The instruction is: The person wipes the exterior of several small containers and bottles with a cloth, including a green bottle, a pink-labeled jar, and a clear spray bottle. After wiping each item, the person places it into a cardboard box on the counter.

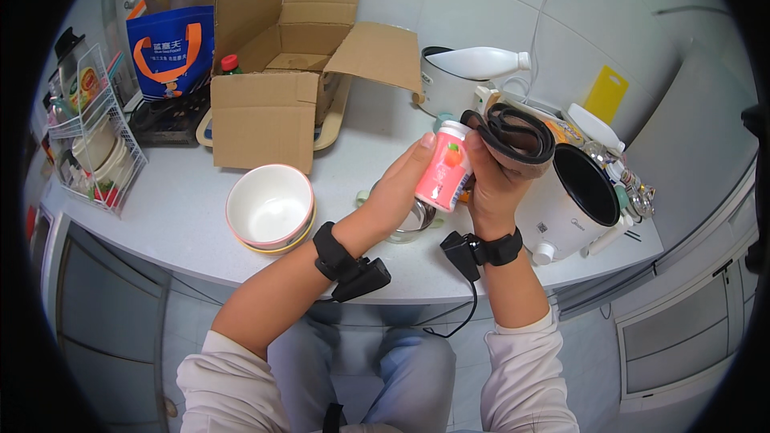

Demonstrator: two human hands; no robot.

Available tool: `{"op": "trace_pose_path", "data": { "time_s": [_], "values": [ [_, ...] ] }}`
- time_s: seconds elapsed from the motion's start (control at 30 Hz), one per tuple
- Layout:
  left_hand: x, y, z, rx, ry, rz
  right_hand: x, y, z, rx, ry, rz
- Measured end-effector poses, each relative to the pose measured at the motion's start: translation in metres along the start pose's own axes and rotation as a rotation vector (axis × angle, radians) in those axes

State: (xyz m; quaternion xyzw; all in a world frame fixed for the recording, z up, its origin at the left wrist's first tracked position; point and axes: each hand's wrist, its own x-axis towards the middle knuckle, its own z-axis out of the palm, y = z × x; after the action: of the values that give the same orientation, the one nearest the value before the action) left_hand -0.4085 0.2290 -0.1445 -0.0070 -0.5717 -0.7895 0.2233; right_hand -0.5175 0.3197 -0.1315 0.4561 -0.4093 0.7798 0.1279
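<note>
My left hand (394,189) grips a small pink bottle (444,171) with a white cap and a peach picture, tilted above the counter. In my right hand (494,192) is a coiled brown strap with black edges (517,138); that thumb also lies against the bottle's right side. Below the bottle stands a clear pot with pale green handles (404,234), partly hidden by my left hand, with shiny metal showing in it. To the left sit stacked bowls (271,204), the top one white inside with a pink rim.
An open cardboard box (263,120) rests on a tray at the back, beside a blue bag (174,48). At left is a wire rack (96,126). A white Midea cooker (559,222) and another cooker (448,84) bearing a white bottle (481,63) occupy the right.
</note>
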Motion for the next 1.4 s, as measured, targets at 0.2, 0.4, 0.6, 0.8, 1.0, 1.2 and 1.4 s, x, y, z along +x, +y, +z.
{"op": "trace_pose_path", "data": {
  "time_s": [0.2, 0.4, 0.6, 0.8, 1.0, 1.2, 1.4],
  "values": [
    [0.002, -0.001, -0.002, 0.230, -0.038, 0.080, 0.002, -0.001, -0.001, -0.082, 0.163, -0.013],
    [0.003, 0.004, 0.001, 0.062, 0.031, 0.050, -0.002, 0.002, -0.002, 0.133, 0.204, 0.020],
    [0.002, 0.013, 0.005, 0.030, 0.024, 0.020, -0.002, 0.004, -0.004, 0.167, 0.180, 0.030],
    [0.004, 0.006, 0.004, -0.024, 0.060, 0.113, 0.000, 0.002, -0.003, 0.129, 0.168, 0.057],
    [0.009, 0.002, -0.005, -0.164, 0.035, 0.177, -0.001, 0.000, 0.000, 0.107, 0.205, 0.013],
    [0.007, 0.007, 0.000, -0.287, 0.056, 0.130, -0.003, 0.001, -0.003, -0.123, 0.026, -0.079],
    [0.008, 0.008, -0.001, -0.396, 0.042, 0.159, -0.004, 0.002, -0.001, -0.187, -0.076, -0.140]
  ]
}}
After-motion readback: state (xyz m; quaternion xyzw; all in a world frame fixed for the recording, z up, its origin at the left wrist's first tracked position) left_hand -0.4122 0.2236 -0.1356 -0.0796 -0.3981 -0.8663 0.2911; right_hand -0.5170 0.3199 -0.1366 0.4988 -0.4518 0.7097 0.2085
